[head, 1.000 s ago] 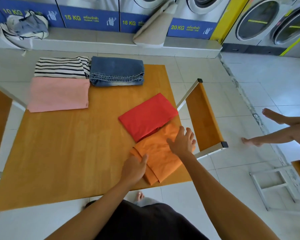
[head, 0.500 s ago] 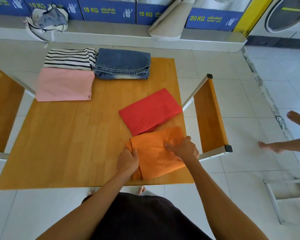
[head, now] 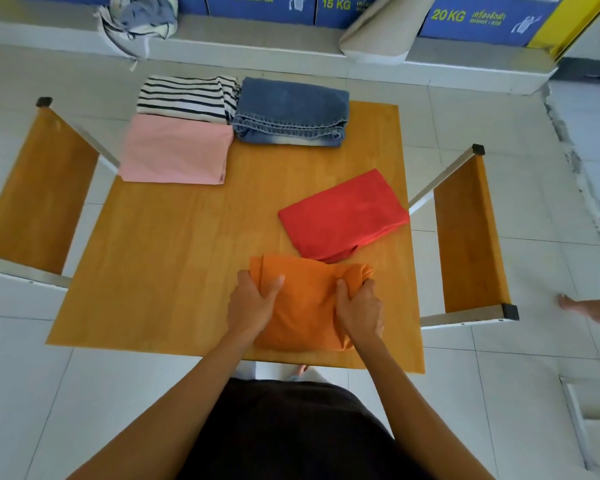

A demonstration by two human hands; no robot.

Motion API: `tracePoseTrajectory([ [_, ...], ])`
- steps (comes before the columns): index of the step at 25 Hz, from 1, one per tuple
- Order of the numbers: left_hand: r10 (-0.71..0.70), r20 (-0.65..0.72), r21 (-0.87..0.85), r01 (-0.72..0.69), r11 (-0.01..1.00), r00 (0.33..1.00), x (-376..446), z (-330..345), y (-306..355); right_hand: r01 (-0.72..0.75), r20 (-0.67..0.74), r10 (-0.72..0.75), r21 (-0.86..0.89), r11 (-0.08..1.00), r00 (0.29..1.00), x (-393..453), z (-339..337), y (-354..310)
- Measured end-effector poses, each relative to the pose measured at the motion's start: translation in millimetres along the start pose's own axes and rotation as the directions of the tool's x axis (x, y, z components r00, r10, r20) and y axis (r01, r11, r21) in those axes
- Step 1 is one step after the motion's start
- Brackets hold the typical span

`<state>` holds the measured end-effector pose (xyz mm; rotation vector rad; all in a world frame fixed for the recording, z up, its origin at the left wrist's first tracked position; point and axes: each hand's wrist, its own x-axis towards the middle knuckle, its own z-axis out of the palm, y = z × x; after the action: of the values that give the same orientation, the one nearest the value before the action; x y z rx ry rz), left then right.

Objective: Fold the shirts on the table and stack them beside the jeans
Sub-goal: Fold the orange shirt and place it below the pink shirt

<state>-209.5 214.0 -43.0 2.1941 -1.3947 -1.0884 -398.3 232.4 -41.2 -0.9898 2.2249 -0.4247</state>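
A folded orange shirt (head: pixel 305 306) lies near the front edge of the wooden table (head: pixel 174 265). My left hand (head: pixel 252 303) grips its left side and my right hand (head: pixel 359 311) grips its right side, bunching the cloth. A folded red shirt (head: pixel 343 213) lies just beyond it, to the right. Folded blue jeans (head: pixel 291 112) sit at the table's far edge. Left of the jeans lies a folded striped shirt (head: pixel 187 98), and in front of that a folded pink shirt (head: pixel 175 150).
Wooden benches with metal frames stand at the left (head: pixel 32 192) and at the right (head: pixel 468 233) of the table. A bag (head: pixel 139 15) and a beige cushion (head: pixel 385 32) rest on the ledge below the washing machines. Another person's foot (head: pixel 589 308) shows at the right edge.
Both hands went from pressing flat on the orange shirt to gripping its two sides. The shirt has turned and sits squarer to the table's front edge.
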Motion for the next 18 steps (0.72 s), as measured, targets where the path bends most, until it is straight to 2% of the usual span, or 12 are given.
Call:
tracePoseTrajectory([
  [3, 0.01, 0.119, 0.008, -0.011, 1.0, 0.993, 18, -8, -5, -0.027, -0.008, 0.027, 0.027, 0.999, 1.0, 0, 3, -9],
  [8, 0.055, 0.202, -0.155, -0.024, 0.988, 0.978, 54, -58, -16, 0.011, -0.013, -0.009, 0.15, 0.989, 1.0, -17, 26, -49],
  [18, -0.057, 0.041, -0.299, 0.067, 0.952, 0.998, 147, -209, -70, 0.223, 0.045, -0.256, 0.359, 0.906, 0.966, -14, 116, -206],
])
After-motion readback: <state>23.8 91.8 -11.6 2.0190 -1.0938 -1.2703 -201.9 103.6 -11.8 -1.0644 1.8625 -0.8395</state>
